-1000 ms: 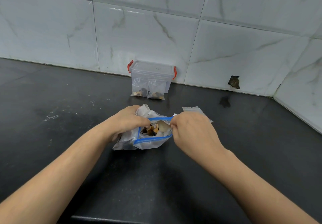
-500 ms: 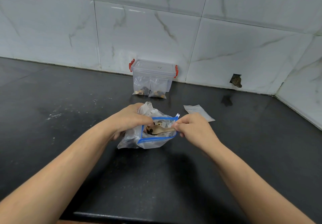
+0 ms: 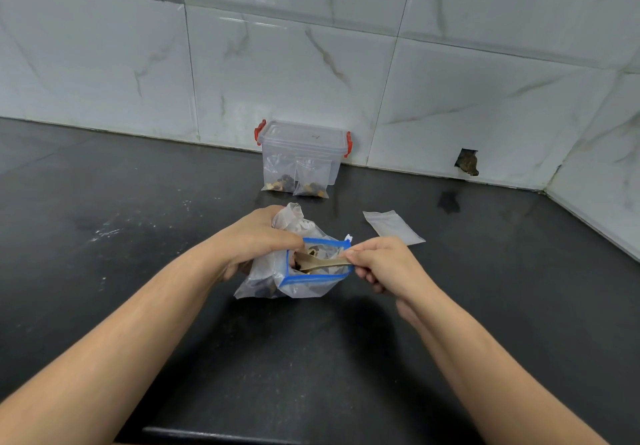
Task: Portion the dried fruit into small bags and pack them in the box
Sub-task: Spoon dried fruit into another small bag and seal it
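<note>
A clear bag with a blue zip rim point(image 3: 304, 281) lies open on the black counter, with dried fruit inside. My left hand point(image 3: 256, 240) grips the bag's left side and holds its mouth open. My right hand point(image 3: 384, 264) pinches the handle of a tan spoon point(image 3: 322, 265) whose bowl sits inside the bag. A clear box with red latches point(image 3: 303, 146) stands against the wall behind. Two small filled bags point(image 3: 294, 181) lean against its front. An empty small bag point(image 3: 393, 228) lies flat to the right.
The black counter point(image 3: 138, 236) spreads wide to the left and right. White marble tiles form the back wall, with a dark hole point(image 3: 467, 163) low at the right. A side wall closes the far right corner. The counter's front edge point(image 3: 221, 436) runs below my arms.
My right hand has drawn back to the right, and the spoon's handle shows across the bag's mouth. The bag's rim is pulled into a wider opening. My left hand stays in place.
</note>
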The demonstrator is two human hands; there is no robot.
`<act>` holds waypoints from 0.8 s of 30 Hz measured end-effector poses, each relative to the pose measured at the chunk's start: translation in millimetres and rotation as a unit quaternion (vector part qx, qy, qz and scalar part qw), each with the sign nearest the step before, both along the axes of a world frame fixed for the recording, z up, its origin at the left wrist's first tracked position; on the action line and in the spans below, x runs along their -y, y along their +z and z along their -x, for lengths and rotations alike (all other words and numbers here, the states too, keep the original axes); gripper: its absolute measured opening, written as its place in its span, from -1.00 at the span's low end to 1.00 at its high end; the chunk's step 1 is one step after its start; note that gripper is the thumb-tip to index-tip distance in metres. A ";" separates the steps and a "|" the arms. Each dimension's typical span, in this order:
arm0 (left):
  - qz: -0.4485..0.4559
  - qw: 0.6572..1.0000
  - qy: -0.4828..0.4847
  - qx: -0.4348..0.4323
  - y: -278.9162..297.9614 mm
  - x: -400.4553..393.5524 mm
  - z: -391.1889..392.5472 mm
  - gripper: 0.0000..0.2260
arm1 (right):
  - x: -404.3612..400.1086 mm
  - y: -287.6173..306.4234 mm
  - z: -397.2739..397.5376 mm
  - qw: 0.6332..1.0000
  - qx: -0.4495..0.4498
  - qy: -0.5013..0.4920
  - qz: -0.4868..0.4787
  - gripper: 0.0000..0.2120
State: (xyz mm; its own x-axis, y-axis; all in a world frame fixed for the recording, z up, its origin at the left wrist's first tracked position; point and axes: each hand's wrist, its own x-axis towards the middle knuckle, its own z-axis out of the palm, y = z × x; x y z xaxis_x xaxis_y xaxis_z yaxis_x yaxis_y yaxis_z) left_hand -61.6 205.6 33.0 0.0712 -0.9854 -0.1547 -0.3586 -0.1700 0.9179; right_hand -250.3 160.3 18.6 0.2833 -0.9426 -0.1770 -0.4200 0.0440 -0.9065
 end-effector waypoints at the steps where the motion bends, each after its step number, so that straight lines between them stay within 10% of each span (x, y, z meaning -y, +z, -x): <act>1: 0.002 1.000 -0.001 0.007 0.3 -0.3 -0.6 -0.56 | 0.9 0.0 2.0 1.000 0.007 -0.002 -0.005 -0.84; 24: 0.063 0.996 0.021 0.060 -7.0 -3.3 -11.4 -0.53 | 6.3 35.7 49.8 0.995 -0.060 0.049 0.065 -0.82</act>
